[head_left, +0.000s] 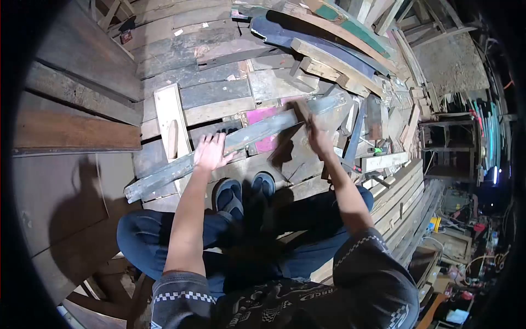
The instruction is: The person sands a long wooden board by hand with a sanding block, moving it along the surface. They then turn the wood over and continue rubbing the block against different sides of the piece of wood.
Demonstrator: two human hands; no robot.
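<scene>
Head view shows a long grey plank (219, 151) lying slantwise on a pile of old boards (219, 71), just past the person's two sandals (244, 192). The plank runs from near left up to far right.

The left hand (211, 152) lies flat on the plank with its fingers spread, pressing it down. The right hand (318, 137) is up by the far right end of the plank. It looks blurry, so it seems to be moving fast. It looks curled around a thin handle (302, 112), but I cannot tell what tool this is.

What could go wrong? The plank sits on bumpy boards, so I think it could rock or slide if the flat hand lets up. The left fingers are on the same plank as the fast hand, though well apart from it. A missed swing could slip along the wood toward them. Old wood like this may have splinters or nails. The toes are bare in the sandals, near the plank's edge, so a slipping plank could hit them.
</scene>
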